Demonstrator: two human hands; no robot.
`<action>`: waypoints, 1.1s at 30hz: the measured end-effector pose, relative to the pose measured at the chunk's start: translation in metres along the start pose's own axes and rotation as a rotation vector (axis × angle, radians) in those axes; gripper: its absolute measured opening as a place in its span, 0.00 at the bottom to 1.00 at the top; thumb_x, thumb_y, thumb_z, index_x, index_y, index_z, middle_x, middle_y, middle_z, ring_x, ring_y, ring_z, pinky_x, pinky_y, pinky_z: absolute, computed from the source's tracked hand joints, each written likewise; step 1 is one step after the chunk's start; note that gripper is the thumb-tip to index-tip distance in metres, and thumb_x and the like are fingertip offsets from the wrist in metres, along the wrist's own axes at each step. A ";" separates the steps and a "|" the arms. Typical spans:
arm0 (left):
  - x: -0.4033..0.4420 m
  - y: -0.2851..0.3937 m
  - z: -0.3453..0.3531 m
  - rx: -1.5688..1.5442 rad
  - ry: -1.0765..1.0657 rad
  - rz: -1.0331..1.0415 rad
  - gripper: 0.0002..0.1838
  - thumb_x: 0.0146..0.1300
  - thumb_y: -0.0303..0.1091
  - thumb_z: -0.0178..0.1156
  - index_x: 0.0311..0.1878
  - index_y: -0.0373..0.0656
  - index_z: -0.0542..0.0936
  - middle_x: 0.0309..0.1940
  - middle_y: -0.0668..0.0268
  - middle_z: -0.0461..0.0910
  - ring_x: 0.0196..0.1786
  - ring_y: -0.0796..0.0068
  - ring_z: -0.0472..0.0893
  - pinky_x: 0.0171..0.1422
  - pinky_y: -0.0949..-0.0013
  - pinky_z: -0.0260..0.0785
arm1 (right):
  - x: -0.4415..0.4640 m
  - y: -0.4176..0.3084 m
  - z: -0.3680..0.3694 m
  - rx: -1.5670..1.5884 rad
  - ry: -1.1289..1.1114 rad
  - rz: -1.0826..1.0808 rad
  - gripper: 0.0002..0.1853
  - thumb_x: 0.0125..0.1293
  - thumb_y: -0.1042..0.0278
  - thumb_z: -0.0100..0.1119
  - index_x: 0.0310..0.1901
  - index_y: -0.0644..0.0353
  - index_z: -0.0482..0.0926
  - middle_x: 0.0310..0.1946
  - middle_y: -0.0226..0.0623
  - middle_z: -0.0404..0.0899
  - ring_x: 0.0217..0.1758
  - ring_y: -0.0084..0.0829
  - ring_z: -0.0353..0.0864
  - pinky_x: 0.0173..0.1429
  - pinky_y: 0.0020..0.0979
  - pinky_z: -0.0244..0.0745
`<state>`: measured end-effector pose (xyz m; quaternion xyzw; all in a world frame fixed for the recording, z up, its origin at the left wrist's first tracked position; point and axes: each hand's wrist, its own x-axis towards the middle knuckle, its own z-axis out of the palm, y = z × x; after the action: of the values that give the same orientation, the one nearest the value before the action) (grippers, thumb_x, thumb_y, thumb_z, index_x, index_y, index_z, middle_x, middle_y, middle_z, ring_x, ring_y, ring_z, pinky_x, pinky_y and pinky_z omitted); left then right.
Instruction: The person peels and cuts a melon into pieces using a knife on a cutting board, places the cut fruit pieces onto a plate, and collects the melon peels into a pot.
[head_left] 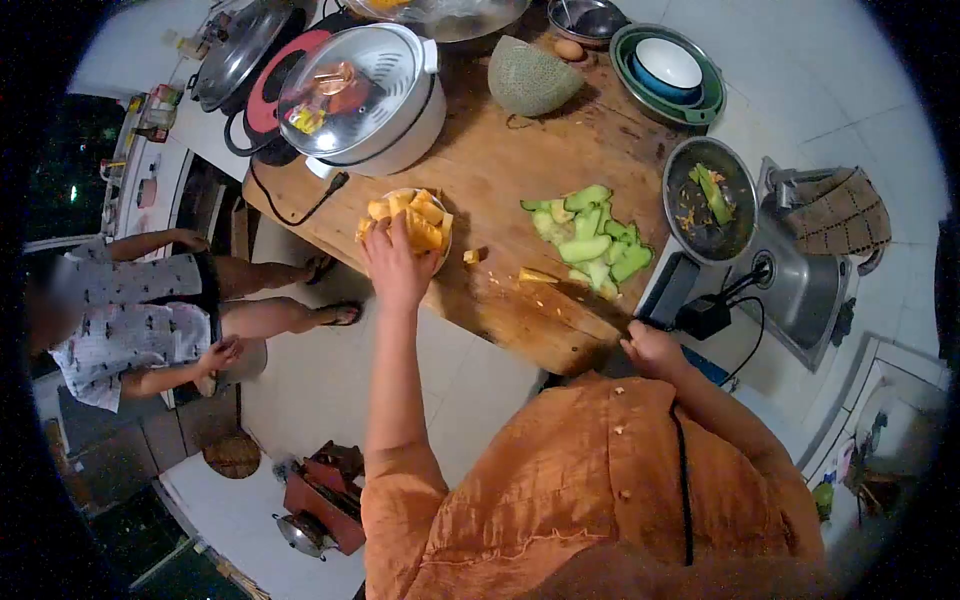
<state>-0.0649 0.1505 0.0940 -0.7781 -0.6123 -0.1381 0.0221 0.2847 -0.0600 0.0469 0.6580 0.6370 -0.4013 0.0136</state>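
Observation:
My left hand [398, 265] lies over a bowl heaped with orange fruit pieces [425, 212], its fingers apart and touching the pieces. At the board's right corner, my right hand [655, 352] is closed in a fist; what it grips is hidden. Just above it is a dark, flat rectangular thing [668, 290], possibly a blade. Green peels [597, 240] are piled on the wooden board [490, 200]. A small orange cube [471, 257] and an orange strip [538, 275] lie between the bowl and the peels.
Half a netted melon [535, 78], an egg [568, 49] and a lidded white pot [365, 100] stand at the back. A metal bowl with scraps [710, 200] sits beside the sink [800, 290]. A black plug [705, 318] has a cord. Another person [140, 320] is at left.

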 end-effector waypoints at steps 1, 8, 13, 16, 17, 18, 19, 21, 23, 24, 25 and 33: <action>-0.002 0.000 -0.003 -0.020 0.044 0.024 0.36 0.40 0.38 0.71 0.56 0.42 0.69 0.49 0.51 0.68 0.56 0.51 0.67 0.64 0.48 0.55 | 0.001 0.002 0.002 0.001 0.002 0.001 0.13 0.62 0.60 0.52 0.35 0.61 0.64 0.23 0.52 0.74 0.31 0.55 0.75 0.32 0.49 0.68; -0.065 0.043 0.023 -0.300 -0.050 -0.036 0.23 0.48 0.28 0.65 0.49 0.38 0.71 0.46 0.51 0.72 0.51 0.51 0.71 0.54 0.57 0.66 | -0.003 -0.001 0.002 -0.015 0.068 -0.041 0.14 0.62 0.58 0.53 0.35 0.60 0.65 0.27 0.51 0.75 0.32 0.55 0.76 0.34 0.51 0.69; -0.079 0.060 0.056 -0.431 0.015 -0.191 0.26 0.50 0.28 0.63 0.52 0.31 0.67 0.45 0.46 0.71 0.49 0.47 0.72 0.53 0.56 0.66 | -0.001 -0.002 -0.002 -0.024 0.069 -0.067 0.14 0.62 0.58 0.52 0.35 0.61 0.65 0.27 0.51 0.74 0.32 0.54 0.76 0.34 0.49 0.70; -0.076 0.064 0.070 -0.431 0.027 -0.333 0.26 0.47 0.29 0.66 0.49 0.30 0.68 0.40 0.45 0.72 0.46 0.46 0.72 0.51 0.56 0.67 | 0.000 -0.006 -0.001 -0.022 0.010 0.010 0.15 0.63 0.56 0.51 0.35 0.61 0.65 0.26 0.51 0.74 0.31 0.55 0.75 0.34 0.49 0.70; -0.074 0.066 0.074 -0.450 0.045 -0.373 0.25 0.46 0.29 0.68 0.47 0.30 0.70 0.39 0.46 0.73 0.45 0.47 0.72 0.50 0.56 0.67 | 0.002 0.000 0.003 -0.014 0.007 0.012 0.16 0.63 0.55 0.51 0.35 0.61 0.65 0.25 0.51 0.73 0.31 0.55 0.75 0.34 0.49 0.69; -0.072 0.065 0.079 -0.404 0.078 -0.375 0.23 0.46 0.32 0.68 0.43 0.31 0.71 0.36 0.46 0.74 0.43 0.46 0.73 0.48 0.54 0.66 | 0.003 -0.001 0.004 -0.006 0.006 0.012 0.17 0.63 0.54 0.51 0.35 0.61 0.65 0.25 0.52 0.73 0.31 0.55 0.75 0.34 0.49 0.69; -0.069 0.064 0.083 -0.381 0.079 -0.396 0.23 0.47 0.33 0.68 0.43 0.31 0.71 0.35 0.47 0.74 0.43 0.46 0.73 0.47 0.54 0.66 | 0.004 -0.003 0.004 -0.007 0.006 0.012 0.17 0.63 0.53 0.50 0.35 0.61 0.65 0.25 0.52 0.73 0.31 0.56 0.75 0.34 0.49 0.69; -0.065 0.063 0.088 -0.345 0.073 -0.439 0.22 0.48 0.35 0.67 0.41 0.32 0.71 0.35 0.47 0.74 0.43 0.46 0.73 0.46 0.53 0.67 | -0.001 -0.006 -0.001 -0.011 0.003 0.024 0.19 0.63 0.51 0.50 0.35 0.62 0.65 0.25 0.53 0.73 0.31 0.56 0.74 0.35 0.50 0.68; -0.064 0.061 0.087 -0.370 0.016 -0.497 0.22 0.48 0.36 0.67 0.42 0.33 0.71 0.37 0.46 0.74 0.43 0.45 0.73 0.46 0.53 0.67 | 0.000 -0.013 -0.009 -0.045 -0.046 0.048 0.14 0.62 0.60 0.54 0.37 0.62 0.65 0.27 0.54 0.74 0.34 0.56 0.74 0.36 0.50 0.68; -0.062 0.066 0.078 -0.375 0.028 -0.497 0.22 0.48 0.36 0.67 0.42 0.33 0.71 0.37 0.46 0.74 0.43 0.45 0.74 0.47 0.53 0.67 | 0.000 -0.017 -0.014 -0.016 -0.064 0.063 0.14 0.61 0.60 0.54 0.37 0.62 0.65 0.26 0.54 0.74 0.34 0.56 0.75 0.36 0.50 0.68; -0.060 0.069 0.071 -0.381 0.035 -0.495 0.23 0.48 0.37 0.67 0.42 0.33 0.71 0.37 0.46 0.73 0.43 0.45 0.74 0.47 0.53 0.68 | -0.001 -0.019 -0.015 0.015 -0.082 0.082 0.14 0.61 0.60 0.54 0.37 0.62 0.65 0.26 0.54 0.74 0.34 0.56 0.75 0.36 0.50 0.68; -0.062 0.066 0.089 -0.331 -0.020 -0.556 0.18 0.51 0.35 0.63 0.41 0.36 0.72 0.37 0.52 0.74 0.42 0.52 0.75 0.45 0.56 0.69 | 0.002 -0.008 0.003 -0.040 0.008 0.027 0.14 0.62 0.60 0.52 0.35 0.63 0.65 0.24 0.54 0.74 0.31 0.56 0.75 0.34 0.50 0.68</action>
<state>0.0023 0.0930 0.0023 -0.5756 -0.7708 -0.2288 -0.1491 0.2765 -0.0581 0.0476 0.6676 0.6360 -0.3859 0.0296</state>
